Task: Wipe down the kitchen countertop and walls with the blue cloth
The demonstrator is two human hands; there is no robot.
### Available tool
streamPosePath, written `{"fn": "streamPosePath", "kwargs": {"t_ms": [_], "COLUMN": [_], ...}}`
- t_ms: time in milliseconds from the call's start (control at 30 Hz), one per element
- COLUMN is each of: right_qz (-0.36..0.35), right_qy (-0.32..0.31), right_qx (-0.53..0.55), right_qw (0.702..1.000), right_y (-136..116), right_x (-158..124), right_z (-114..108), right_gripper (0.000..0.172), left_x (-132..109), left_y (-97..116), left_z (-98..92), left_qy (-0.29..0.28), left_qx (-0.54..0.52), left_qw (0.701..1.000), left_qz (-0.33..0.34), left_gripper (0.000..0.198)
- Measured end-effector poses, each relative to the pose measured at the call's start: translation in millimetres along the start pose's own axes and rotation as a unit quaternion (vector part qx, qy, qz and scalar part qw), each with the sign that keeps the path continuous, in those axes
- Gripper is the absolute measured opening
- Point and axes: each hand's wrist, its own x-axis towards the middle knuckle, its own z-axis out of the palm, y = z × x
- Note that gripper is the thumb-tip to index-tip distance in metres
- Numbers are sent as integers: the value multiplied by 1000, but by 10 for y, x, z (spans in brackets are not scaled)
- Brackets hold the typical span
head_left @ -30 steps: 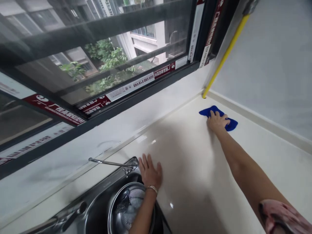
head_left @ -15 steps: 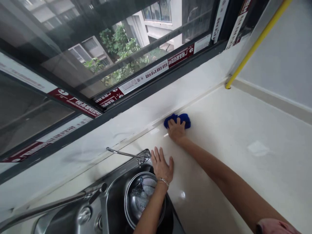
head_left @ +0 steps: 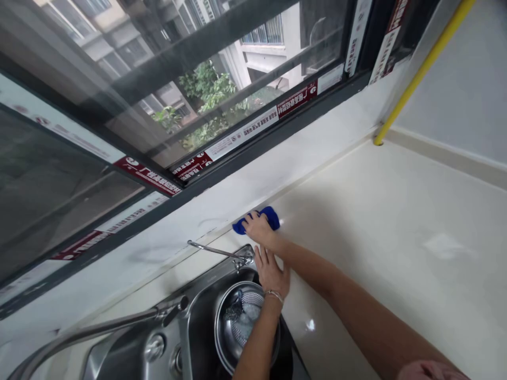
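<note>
A bunched blue cloth [head_left: 271, 217] lies on the white countertop [head_left: 380, 232], against the low ledge under the window. My right hand [head_left: 259, 229] presses down on it with the fingers curled over the fabric. Just below, my left hand [head_left: 273, 275] rests with its fingers stretched out at the corner of the steel sink [head_left: 194, 311], holding nothing. My right forearm hides part of the left fingertips. Beside the left hand is a slim metal tap [head_left: 216, 249].
In the sink basin sits a round steel bowl [head_left: 219, 338] with a perforated strainer [head_left: 253, 300] and a clear item inside. A larger faucet [head_left: 130, 319] stretches across the left. A yellow pipe [head_left: 423, 74] rises at the far corner, and dark window frames [head_left: 237, 166] line the wall.
My right hand has slid the blue cloth left along the ledge, closer to the tap. My left hand stays by the sink corner. The whole view has shifted slightly.
</note>
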Motion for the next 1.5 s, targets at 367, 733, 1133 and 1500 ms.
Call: {"fn": "streamPosePath", "kwargs": {"t_ms": [367,733,1133,1500], "right_qz": [99,103,-120,1], "right_qy": [77,243,78,107], "right_qx": [-5,93,-10,-10], "right_qw": [992,960,990,994], "right_y": [1209,691,-121,1292], "right_x": [-391,-333,300,-123], "right_z": [34,176,128,9], "right_gripper": [38,47,52,47], "left_x": [-15,-42,-13,-32], "left_y": [84,116,18,83], "left_z": [-44,0,93,-32], "left_qy": [23,21,4,17], "left_qx": [5,-2,-24,-2], "left_qw": [1000,1000,1000,1000], "left_qz": [-8,-20,-10,-6], "left_gripper": [66,71,77,68]}}
